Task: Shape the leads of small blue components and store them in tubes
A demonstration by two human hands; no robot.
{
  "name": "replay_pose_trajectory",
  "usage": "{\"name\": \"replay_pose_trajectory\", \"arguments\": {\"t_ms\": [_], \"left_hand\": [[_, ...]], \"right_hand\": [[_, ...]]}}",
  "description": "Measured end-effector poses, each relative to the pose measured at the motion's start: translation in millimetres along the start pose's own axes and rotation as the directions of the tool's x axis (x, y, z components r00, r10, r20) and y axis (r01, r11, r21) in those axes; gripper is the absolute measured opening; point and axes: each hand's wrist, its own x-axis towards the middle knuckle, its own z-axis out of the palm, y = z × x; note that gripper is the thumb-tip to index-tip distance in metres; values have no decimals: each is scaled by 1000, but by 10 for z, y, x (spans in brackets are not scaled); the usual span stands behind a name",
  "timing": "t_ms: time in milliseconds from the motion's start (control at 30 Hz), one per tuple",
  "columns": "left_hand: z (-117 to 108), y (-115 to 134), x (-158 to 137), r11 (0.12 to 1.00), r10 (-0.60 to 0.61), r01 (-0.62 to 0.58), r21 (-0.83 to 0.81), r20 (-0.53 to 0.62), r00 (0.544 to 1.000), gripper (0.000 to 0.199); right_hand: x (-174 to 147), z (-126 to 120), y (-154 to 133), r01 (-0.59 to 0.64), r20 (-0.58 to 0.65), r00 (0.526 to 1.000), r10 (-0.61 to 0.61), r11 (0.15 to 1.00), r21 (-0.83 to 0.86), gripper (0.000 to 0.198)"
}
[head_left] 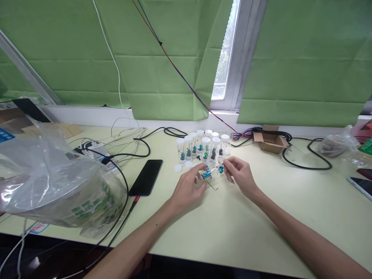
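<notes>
My left hand (190,184) is closed around a small clear tube (207,174), tilted on its side, with a blue piece showing in it. The fingers of my right hand (238,174) are pinched together close to the tube's right end; what they grip is too small to make out. Just left of those fingertips lies a small blue piece (221,169). A thin bent metal rod (213,186) rests on the table below the tube. Behind my hands, several white-capped clear tubes (205,152) stand upright, holding small blue, green and dark pieces. Loose white caps (178,168) lie at their left.
A black phone (147,177) with a cable plugged in lies left of my hands. Farther left sits a large clear plastic bag (87,193). An open cardboard box (271,143) and black cables (308,166) are at the back right, another phone (360,186) at the right edge.
</notes>
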Motion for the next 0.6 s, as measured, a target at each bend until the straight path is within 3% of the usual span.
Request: {"name": "replay_pose_trajectory", "arguments": {"t_ms": [167, 600], "left_hand": [[21, -35, -1, 999, 53, -53, -1, -22, 998, 42], [41, -64, -17, 999, 38, -38, 2, -42, 998, 33]], "right_hand": [[-11, 0, -23, -2, 18, 1000, 3, 999, -32, 31], [-31, 25, -3, -9, 46, 999, 11, 999, -38, 32]]}}
